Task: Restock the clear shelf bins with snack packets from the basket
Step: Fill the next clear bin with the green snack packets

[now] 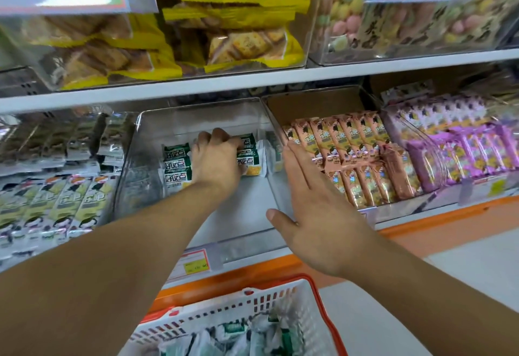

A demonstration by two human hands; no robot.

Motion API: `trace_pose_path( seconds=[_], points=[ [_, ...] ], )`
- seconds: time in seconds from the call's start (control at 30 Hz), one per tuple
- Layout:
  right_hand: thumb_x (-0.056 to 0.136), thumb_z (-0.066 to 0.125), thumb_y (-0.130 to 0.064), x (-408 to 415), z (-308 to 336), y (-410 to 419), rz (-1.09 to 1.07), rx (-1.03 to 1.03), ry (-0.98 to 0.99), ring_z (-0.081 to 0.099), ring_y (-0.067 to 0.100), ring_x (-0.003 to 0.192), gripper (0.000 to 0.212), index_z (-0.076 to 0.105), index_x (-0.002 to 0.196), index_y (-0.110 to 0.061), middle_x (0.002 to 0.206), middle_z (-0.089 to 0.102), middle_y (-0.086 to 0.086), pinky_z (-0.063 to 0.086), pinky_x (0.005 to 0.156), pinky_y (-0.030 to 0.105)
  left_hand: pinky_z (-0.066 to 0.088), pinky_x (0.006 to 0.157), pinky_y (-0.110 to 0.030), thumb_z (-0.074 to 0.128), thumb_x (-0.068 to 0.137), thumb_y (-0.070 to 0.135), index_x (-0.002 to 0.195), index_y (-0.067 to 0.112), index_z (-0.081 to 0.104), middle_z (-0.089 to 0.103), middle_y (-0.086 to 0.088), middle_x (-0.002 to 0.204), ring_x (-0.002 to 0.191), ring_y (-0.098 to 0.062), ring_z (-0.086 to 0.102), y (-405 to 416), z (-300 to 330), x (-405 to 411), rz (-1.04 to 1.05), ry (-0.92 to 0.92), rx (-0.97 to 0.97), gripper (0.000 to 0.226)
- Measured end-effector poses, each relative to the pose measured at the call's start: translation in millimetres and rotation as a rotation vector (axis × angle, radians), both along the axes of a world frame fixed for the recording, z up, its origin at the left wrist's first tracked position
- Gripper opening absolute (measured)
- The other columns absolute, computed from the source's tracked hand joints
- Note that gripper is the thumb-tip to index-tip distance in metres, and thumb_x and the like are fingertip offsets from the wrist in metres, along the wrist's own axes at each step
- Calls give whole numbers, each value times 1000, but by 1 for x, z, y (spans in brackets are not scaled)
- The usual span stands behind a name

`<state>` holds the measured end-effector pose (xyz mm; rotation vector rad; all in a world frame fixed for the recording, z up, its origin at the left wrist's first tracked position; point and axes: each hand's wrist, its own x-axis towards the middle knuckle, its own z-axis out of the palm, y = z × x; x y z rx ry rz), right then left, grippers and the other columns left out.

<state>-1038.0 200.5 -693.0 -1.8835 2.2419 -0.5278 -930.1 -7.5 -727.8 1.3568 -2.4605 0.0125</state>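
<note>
A clear shelf bin (pixel 157 131) sits on the middle shelf, with green-and-white snack packets (pixel 177 164) lying at its back. My left hand (pixel 216 156) reaches deep into the bin, fingers curled over the packets there. My right hand (pixel 317 215) hovers flat with straight fingers over the bin's right wall, holding nothing. Below, a white basket (pixel 252 308) with a red rim holds more green-and-white packets (pixel 233 336).
Pink snack bars (pixel 351 153) fill the cardboard box to the right, purple packs (pixel 463 145) beyond. Yellow-green bars (pixel 56 204) lie in the left bin. Upper bins hold yellow biscuit packs (pixel 224 33). An orange shelf edge (pixel 421 229) runs below, with a price tag (pixel 193 263).
</note>
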Motion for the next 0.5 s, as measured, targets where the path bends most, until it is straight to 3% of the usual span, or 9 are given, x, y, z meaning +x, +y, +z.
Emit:
trace_pose_path(
  seconds=[0.17,0.3,0.43,0.5],
  points=[
    [103,49,-58,3,2,0,-13,7,-4,-11,7,159,100,-28,161,-30,164,-37,-21,-1,121,24,35,107,-47,82,83,36,116,31,70,59,-3,130,125,-36,43,1,-1,1,-12,0,3,36],
    [103,52,-56,4,4,0,-8,17,12,-9,9,159,101,-25,162,-28,166,-34,-20,1,124,27,35,105,-46,80,86,36,125,28,68,59,-5,133,126,-38,44,6,4,5,-23,-7,16,42],
    [103,54,-54,2,6,0,3,33,4,-10,9,160,99,-18,165,-26,170,-27,-17,4,130,34,35,105,-44,77,88,35,127,30,66,58,-4,134,126,-36,43,24,15,18,-90,72,98,41],
    [103,53,-53,2,9,0,3,26,11,-10,9,160,96,-12,167,-23,172,-21,-13,1,129,31,37,103,-40,73,91,34,122,28,67,60,-3,127,121,-32,45,42,25,30,-159,135,141,32]
  ],
)
